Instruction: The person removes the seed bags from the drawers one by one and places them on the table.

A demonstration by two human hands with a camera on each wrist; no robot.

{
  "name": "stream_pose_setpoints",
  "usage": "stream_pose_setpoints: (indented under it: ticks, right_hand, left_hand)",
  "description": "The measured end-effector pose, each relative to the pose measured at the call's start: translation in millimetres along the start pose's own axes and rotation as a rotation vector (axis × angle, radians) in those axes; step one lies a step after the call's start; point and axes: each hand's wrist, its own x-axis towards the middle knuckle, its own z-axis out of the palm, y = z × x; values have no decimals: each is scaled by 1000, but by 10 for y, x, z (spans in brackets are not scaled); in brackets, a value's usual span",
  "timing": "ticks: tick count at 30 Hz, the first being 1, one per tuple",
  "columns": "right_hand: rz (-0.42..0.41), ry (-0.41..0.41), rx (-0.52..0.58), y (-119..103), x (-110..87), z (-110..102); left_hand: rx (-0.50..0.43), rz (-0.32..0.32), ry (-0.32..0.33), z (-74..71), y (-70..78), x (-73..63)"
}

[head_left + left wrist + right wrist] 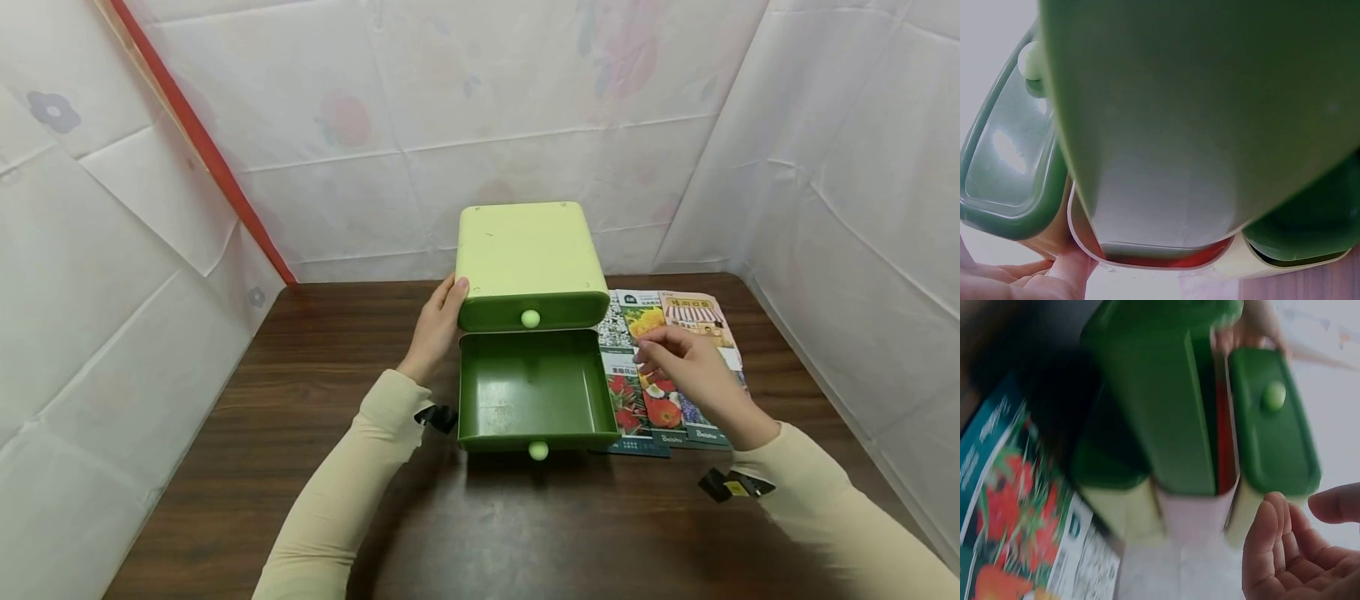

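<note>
A stacked drawer unit with a pale yellow-green top stands on the table. Its upper drawer front is closed. Below that, a green drawer is pulled well out, and its visible floor is bare. My left hand rests against the unit's left side, thumb near the top front edge. To the right, my right hand hovers over several flower-picture packets, fingers loosely bent. Nothing shows between its thumb and fingers in the right wrist view.
A lower green drawer front shows under the pulled-out one, in a yellow casing. The middle casing is pinkish, with a red strip inside its opening. White patterned sheeting surrounds the dark wooden table.
</note>
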Motion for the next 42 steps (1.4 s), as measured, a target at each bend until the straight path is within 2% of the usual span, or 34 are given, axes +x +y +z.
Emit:
stream_pose_setpoints:
  ticks: [5,10,18,23,32,42]
  right_hand:
    - [-59,-92,48,-134,-111,174]
    - [-70,-176,95,-238,-202,353]
    - [-120,-349,166,-306,-305,585]
    - [-115,-434,206,-325,-369,702]
    - [-111,-583,191,-249,-444,901]
    - [-13,-669,246,17,-473,1099]
  left_hand:
    - [4,17,4,5,-12,-2]
    - [20,10,7,-1,-19,-1]
    - [5,1,11,0,-17,-7]
    - [-10,-5,16,-1,-13,-13]
    - [3,-13,15,-19,-10,-10]
    - [21,-19,2,-13,21,-35]
